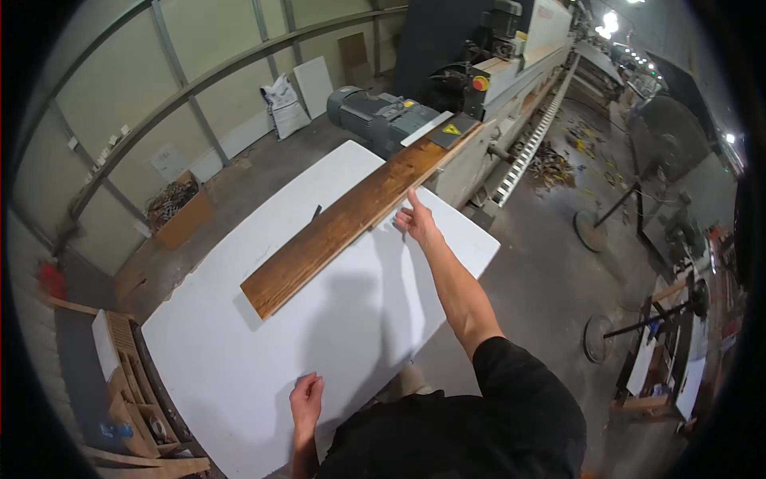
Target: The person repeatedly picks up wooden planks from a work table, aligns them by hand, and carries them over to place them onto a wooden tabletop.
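Observation:
A long brown wooden plank (343, 219) lies diagonally over the white tabletop (215, 375), its far end at the machine (523, 72). My right hand (417, 219) is at the plank's near long edge, thumb up and fingers apart. The thumb tip appears to touch that edge, though the exact contact is hard to see. Low over the near part of the tabletop, my left hand (306, 395) is loosely curled with nothing visible in it, apart from the plank. A small dark piece (317, 211) shows just beyond the plank's far edge.
A grey motor (371, 116) and a red-and-yellow button (479, 83) are beside the plank's far end. A cardboard box of scraps (183, 211) and a white sack (285, 108) stand near the wall. Fans (670, 140) and a wooden shelf unit (140, 383) flank the table.

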### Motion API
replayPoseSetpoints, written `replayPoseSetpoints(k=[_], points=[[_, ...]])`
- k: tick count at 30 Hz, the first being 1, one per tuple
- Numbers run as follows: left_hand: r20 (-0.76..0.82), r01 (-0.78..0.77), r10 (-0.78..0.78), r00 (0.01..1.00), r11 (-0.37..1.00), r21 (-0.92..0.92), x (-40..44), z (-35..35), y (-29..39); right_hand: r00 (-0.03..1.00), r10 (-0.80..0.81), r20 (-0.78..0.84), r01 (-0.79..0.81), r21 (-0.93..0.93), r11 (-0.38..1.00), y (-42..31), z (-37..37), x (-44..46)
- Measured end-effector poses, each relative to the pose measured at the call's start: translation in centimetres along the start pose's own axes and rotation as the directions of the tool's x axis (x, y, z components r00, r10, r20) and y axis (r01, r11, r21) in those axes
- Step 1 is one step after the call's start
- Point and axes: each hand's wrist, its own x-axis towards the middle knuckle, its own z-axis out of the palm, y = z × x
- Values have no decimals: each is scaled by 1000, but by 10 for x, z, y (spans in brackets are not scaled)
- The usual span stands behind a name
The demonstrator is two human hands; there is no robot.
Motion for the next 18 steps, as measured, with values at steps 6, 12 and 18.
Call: replayPoseSetpoints(k=[6, 12, 18], points=[[-90, 87, -91, 992, 995, -51, 33, 36, 67, 993, -82, 87, 59, 235, 970, 0, 34, 72], [-82, -17, 24, 996, 996, 83, 68, 72, 116, 990, -63, 127, 30, 249, 968, 37, 46, 33], [-31, -336, 393, 919, 823, 458, 113, 73, 135, 994, 5, 106, -28, 213, 977, 71, 65, -11]])
